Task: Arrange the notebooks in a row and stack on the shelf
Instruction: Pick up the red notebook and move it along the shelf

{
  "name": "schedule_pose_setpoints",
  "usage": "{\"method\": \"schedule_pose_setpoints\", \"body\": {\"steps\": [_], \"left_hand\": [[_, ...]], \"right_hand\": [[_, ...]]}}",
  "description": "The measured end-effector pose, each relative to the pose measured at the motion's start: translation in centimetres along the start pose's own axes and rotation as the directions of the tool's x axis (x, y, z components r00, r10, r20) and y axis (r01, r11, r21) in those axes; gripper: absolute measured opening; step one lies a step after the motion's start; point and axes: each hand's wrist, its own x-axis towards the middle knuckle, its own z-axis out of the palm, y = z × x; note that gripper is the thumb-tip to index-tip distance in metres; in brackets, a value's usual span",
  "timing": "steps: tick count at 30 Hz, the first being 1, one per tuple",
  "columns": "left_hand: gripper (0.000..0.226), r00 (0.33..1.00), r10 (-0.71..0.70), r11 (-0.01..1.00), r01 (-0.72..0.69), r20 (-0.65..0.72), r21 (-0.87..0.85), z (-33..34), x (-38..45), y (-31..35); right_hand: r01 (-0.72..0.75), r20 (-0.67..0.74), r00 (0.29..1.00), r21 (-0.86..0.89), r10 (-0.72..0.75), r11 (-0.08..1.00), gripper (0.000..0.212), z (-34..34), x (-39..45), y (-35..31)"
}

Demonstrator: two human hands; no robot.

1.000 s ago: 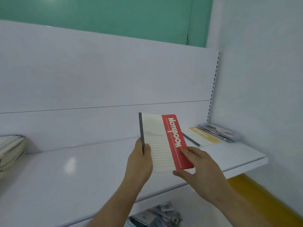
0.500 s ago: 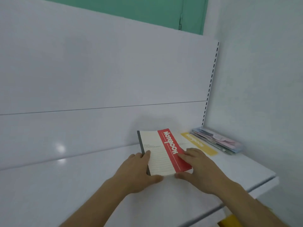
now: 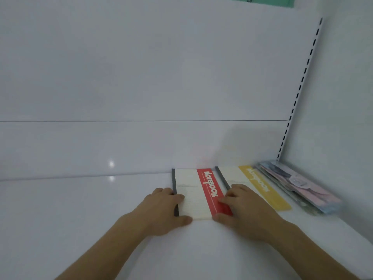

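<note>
Red notebook (image 3: pixel 198 194) flat on shelf (image 3: pixel 80 209), just left of yellow notebook (image 3: pixel 260 184); we're mid-placement.
L hand (image 3: pixel 163 213) & R hand (image 3: pixel 242 211) press its near corners, not clenched; next we square it w/ the row, let go.

- The red notebook (image 3: pixel 203 190) lies flat on the white shelf (image 3: pixel 80 209), far edge at the back panel (image 3: pixel 141 77).
- The left hand (image 3: pixel 163 211) rests on its dark-spined left edge, thumb at the near edge.
- The right hand (image 3: pixel 242 209) rests on its red right strip.
- The yellow notebook (image 3: pixel 260 186) lies flat just beside it on the right.
- A stack of pastel notebooks (image 3: pixel 298 186) lies in the right corner, below the slotted upright (image 3: pixel 298 91).
</note>
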Motion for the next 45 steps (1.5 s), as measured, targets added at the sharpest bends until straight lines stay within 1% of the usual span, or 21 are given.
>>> {"method": "schedule_pose_setpoints", "body": {"steps": [3, 6, 9, 13, 15, 18, 20, 23, 26, 28, 30, 32, 34, 36, 40, 45], "left_hand": [[0.064, 0.998, -0.045, 0.997, 0.043, -0.038, -0.065, -0.2, -0.3, 0.6], [0.065, 0.995, -0.08, 0.996, 0.077, -0.053, -0.054, -0.4, -0.5, 1.2], [0.065, 0.995, -0.078, 0.996, 0.076, -0.056, -0.04, -0.1, -0.4, 1.1], [0.055, 0.998, -0.056, 0.998, 0.055, -0.033, -0.028, 0.1, -0.3, 0.7], [0.053, 0.999, -0.046, 0.999, 0.046, -0.008, -0.004, 0.1, -0.5, 0.7], [0.056, 0.999, -0.05, 0.998, 0.05, 0.01, 0.03, 0.3, -0.9, 1.0], [0.062, 0.998, -0.064, 0.998, 0.064, -0.001, 0.01, 0.4, -1.1, 1.2], [0.074, 0.995, -0.079, 0.996, 0.076, -0.066, -0.044, 0.1, -1.8, 1.4], [0.072, 0.957, -0.151, 0.988, 0.143, -0.248, -0.049, -0.3, -2.8, 1.8], [0.069, 0.912, -0.21, 0.977, 0.212, -0.352, -0.036, -0.5, -3.6, 1.7], [0.069, 0.877, -0.253, 0.964, 0.265, -0.408, -0.029, -0.5, -4.8, 1.2], [0.07, 0.856, -0.288, 0.952, 0.304, -0.43, -0.034, -0.5, -6.6, 0.4], [0.07, 0.833, -0.312, 0.941, 0.336, -0.458, -0.03, -0.6, -8.8, -0.7], [0.07, 0.807, -0.335, 0.928, 0.371, -0.486, -0.024, -0.8, -11.3, -2.0], [0.072, 0.753, -0.402, 0.894, 0.445, -0.521, -0.048, -1.6, -16.7, -5.5], [0.071, 0.703, -0.434, 0.867, 0.496, -0.563, -0.05, -2.6, -24.8, -10.4]], "right_hand": [[0.049, 0.007, 0.999, 0.012, -0.049, 0.999, 0.073, 0.0, 0.2, 0.7], [0.084, -0.018, 0.996, -0.018, -0.084, 0.996, 0.066, 0.2, 0.5, 1.1], [0.087, -0.038, 0.995, -0.03, -0.088, 0.996, 0.061, 0.3, 0.6, 1.4], [0.112, -0.046, 0.993, -0.029, -0.113, 0.993, 0.065, 0.2, 0.7, 1.7], [0.126, -0.051, 0.991, -0.009, -0.126, 0.992, 0.062, 0.2, 0.5, 1.5], [0.131, -0.053, 0.99, -0.007, -0.131, 0.991, 0.061, 0.3, 0.0, 1.3], [0.12, -0.048, 0.992, -0.017, -0.121, 0.993, 0.065, 0.3, -0.2, 1.3], [0.109, -0.072, 0.991, -0.035, -0.111, 0.993, 0.069, -0.2, -0.3, 1.0], [0.1, -0.122, 0.987, -0.042, -0.105, 0.994, 0.074, -0.9, -0.2, -0.3], [0.1, -0.14, 0.985, -0.044, -0.105, 0.994, 0.071, -1.2, 0.2, -1.7], [0.111, -0.136, 0.984, -0.038, -0.115, 0.993, 0.069, -1.2, 0.7, -3.4], [0.14, -0.13, 0.981, -0.051, -0.145, 0.989, 0.073, -1.2, 1.1, -5.6], [0.158, -0.128, 0.979, -0.012, -0.158, 0.987, 0.078, -1.4, 1.2, -8.3], [0.176, -0.126, 0.977, 0.041, -0.17, 0.984, 0.076, -1.6, 1.1, -11.3], [0.238, -0.121, 0.965, 0.042, -0.231, 0.97, 0.076, -1.9, 0.7, -17.9], [0.311, -0.141, 0.944, 0.065, -0.3, 0.948, 0.076, -2.5, -0.1, -27.1]]}}
